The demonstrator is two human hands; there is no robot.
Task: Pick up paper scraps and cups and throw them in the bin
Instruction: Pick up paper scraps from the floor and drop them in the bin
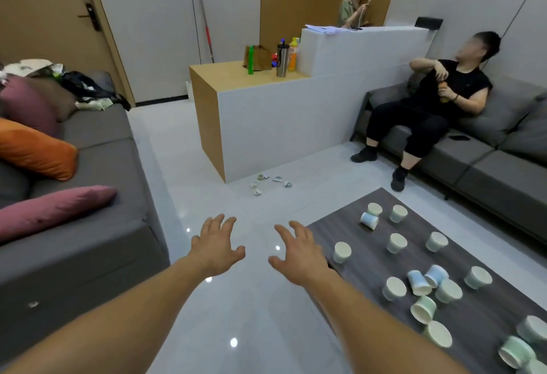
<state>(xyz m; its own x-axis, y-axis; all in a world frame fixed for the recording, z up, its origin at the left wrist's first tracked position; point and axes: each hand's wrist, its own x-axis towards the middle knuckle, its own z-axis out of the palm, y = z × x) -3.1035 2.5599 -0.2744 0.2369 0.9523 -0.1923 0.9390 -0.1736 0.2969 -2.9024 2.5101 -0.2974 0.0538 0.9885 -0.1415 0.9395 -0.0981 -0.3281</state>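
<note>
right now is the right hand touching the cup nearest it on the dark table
Apart. The head view shows a strip of dark table between the right hand and the cup.

Glossy pale floor (183,166) with a cluster of crumpled paper scraps (257,192) near the counter (281,125) corner, dark wooden low table (364,255) scattered with paper cups (396,243), some standing, some lying on their sides
</note>
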